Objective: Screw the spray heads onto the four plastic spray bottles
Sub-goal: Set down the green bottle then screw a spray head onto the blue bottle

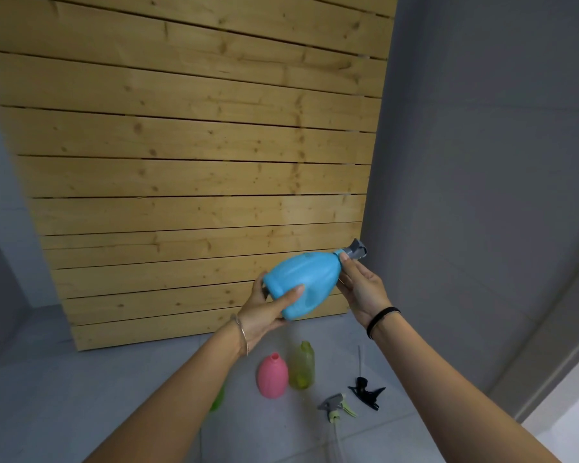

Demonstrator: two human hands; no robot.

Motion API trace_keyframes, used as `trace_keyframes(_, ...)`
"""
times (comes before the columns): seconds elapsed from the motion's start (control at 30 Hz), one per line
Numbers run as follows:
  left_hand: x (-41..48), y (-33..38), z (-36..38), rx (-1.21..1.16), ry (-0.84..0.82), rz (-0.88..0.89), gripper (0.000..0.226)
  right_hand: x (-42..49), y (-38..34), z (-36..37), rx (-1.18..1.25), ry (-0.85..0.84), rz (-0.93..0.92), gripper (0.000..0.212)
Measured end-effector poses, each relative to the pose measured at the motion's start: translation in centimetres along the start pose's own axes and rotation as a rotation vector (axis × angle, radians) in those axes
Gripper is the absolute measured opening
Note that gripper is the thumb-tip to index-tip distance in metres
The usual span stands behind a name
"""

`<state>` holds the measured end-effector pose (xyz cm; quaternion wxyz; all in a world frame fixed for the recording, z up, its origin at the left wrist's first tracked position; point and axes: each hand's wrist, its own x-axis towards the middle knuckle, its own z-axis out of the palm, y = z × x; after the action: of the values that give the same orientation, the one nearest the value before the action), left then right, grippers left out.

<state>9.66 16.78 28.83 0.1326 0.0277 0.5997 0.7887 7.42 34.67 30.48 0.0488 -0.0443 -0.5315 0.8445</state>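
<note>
- A bare indoor corner, more like a utility or storage spot in a building than a furnished room; which exactly I cannot tell.
- A panel of raw pine planks (194, 155), knots showing and narrow gaps between the boards, stands against the wall.
- Plain grey painted walls (482, 162) meet at the corner.
- The floor (64, 396) is pale grey tile, with bottles and spray heads set straight on it.

My left hand (264, 312): arm extended, palm up, fingers and thumb cupped closed. My right hand (361, 289): arm extended, palm facing left, fingertips pinched; black band at wrist.
</note>
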Motion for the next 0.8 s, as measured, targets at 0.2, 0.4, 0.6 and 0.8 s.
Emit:
trace_keyframes(0.2,-0.20,0.04,0.00,-0.085,-0.089,-0.174,0.059,0.09,0.07,0.12,-0.033,-0.032,0.007,0.022)
trace_keyframes(0.4,-0.38,0.15,0.24,-0.105,-0.087,-0.007,0.070,-0.06,0.08,-0.05,0.009,-0.024,0.038,0.029)
trace_keyframes(0.6,0.05,0.12,0.05,-0.161,0.008,-0.002,0.066,0.06,-0.18,-0.14,0.026,-0.007,0.044,0.032)
trace_keyframes(0.8,-0.40,0.24,0.07,-0.222,-0.085,-0.236,0.070,-0.06,-0.27,0.25,0.002,-0.059,0.039,0.023)
